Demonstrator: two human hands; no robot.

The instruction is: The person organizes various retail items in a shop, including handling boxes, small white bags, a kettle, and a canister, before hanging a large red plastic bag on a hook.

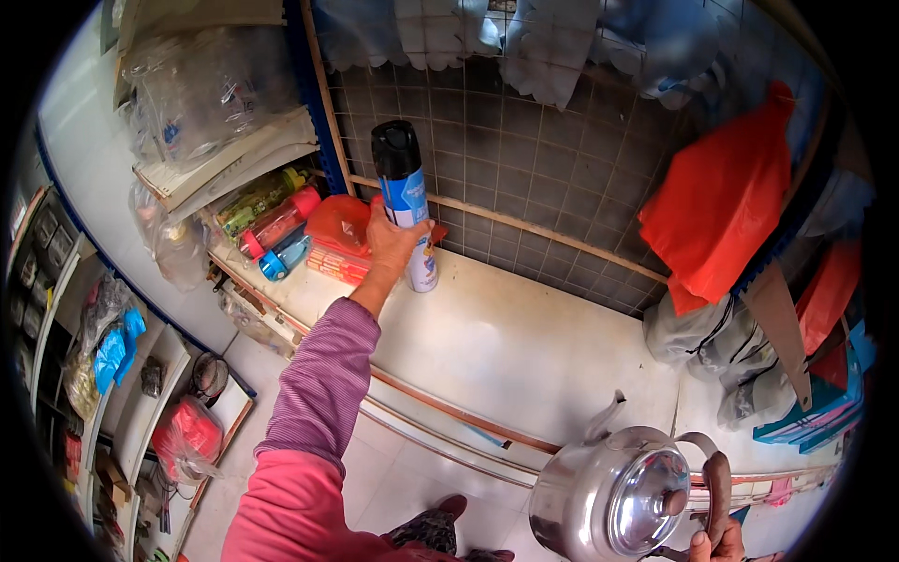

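My left hand [395, 242] is wrapped around a spray can [409, 211] with a black cap and a blue and white body. The can stands nearly upright at the left part of the white shelf [491, 316], beside red boxes [336, 263] and a red plastic bag [340, 223]. At the lower right, my right hand [723, 544] grips the brown handle of a shiny metal kettle [597, 492], partly cut off by the picture's lower edge. The kettle has a lid with a brown knob, and its spout points toward the shelf.
Plastic bottles [281, 221] lie on the shelf's left end. Wire mesh [520, 161] backs the shelf. A red bag [716, 204] hangs at the right above clear-wrapped goods [737, 365] and a saw-like blade [779, 330]. More stocked shelves [133, 414] stand at the left.
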